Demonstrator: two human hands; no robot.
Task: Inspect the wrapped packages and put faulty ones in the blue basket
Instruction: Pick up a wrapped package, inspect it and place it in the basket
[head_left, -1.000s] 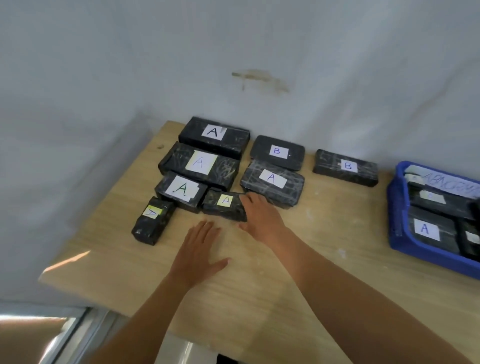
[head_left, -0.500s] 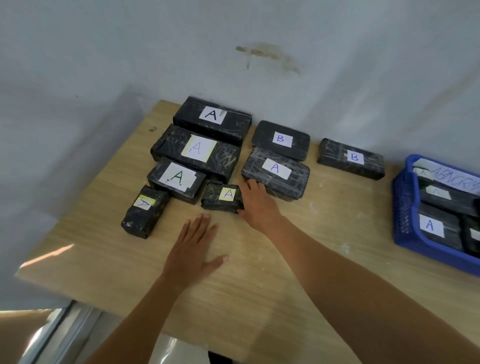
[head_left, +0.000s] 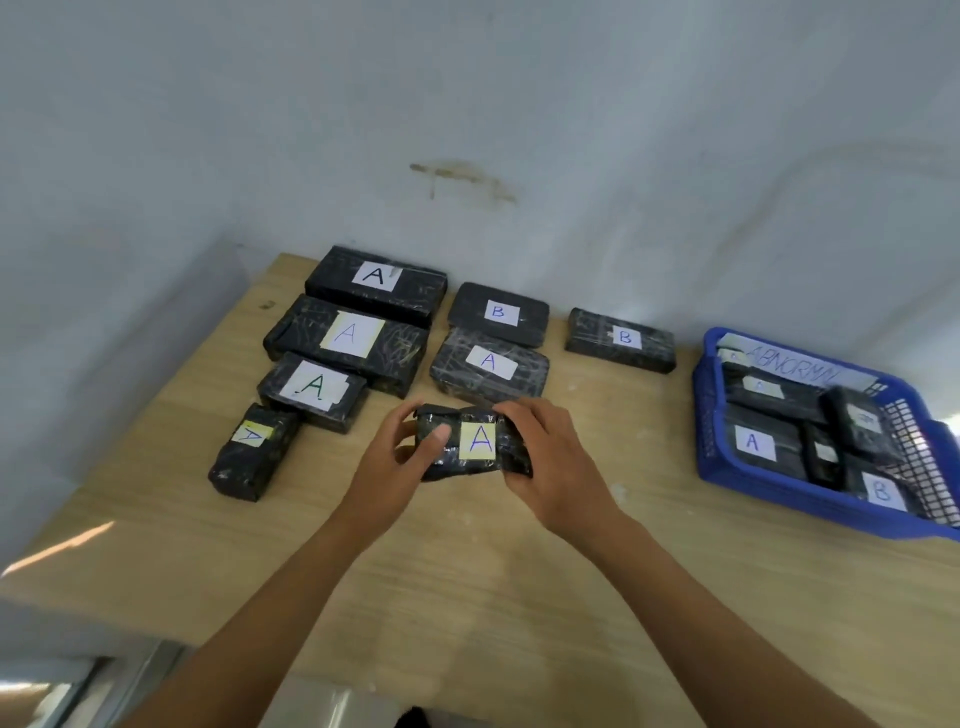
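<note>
above the desk's middle i hold the small package (head_left: 475, 448) between my left hand (head_left: 393, 464) and right hand (head_left: 551, 466), label up, probably checking the wrap.

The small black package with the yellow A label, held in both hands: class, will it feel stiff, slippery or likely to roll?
Probably fairly stiff: the package looks blocky and unbent between the left hand and right hand. Possibly slippery, since its wrap looks glossy. Unlikely to roll, given its flat faces.
</note>
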